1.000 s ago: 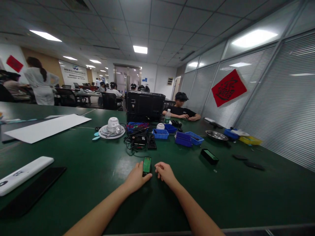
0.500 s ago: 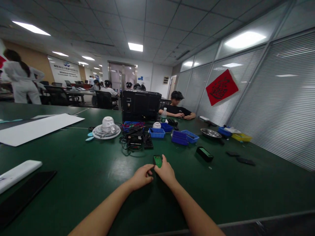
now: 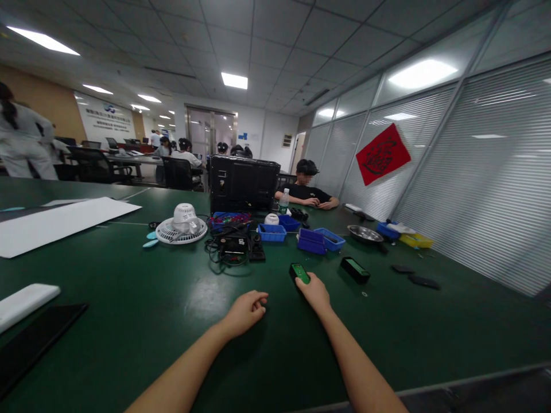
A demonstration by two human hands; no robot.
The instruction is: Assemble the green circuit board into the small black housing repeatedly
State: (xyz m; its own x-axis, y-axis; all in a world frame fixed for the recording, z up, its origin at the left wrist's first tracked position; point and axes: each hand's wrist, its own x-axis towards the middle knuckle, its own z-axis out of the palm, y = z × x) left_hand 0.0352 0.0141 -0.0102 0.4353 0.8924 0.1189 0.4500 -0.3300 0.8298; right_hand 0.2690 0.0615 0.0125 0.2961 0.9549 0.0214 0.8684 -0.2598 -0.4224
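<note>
1. At the left of middle, over the smooth, softly shining green table [image 3: 129, 321], the left hand [image 3: 247, 311] is released, fingers loosely bent. One second ago it was holding the small box; now it is free.
2. To its right, the right hand [image 3: 315, 292] grasps the small box [image 3: 300, 272] by the near end: black, oblong, with flat green face. The box has shifted rightward, so this hand alone holds it.
3. Further right, near but apart, lies a second box [image 3: 355, 269], black, straight-edged, also green-faced.
</note>
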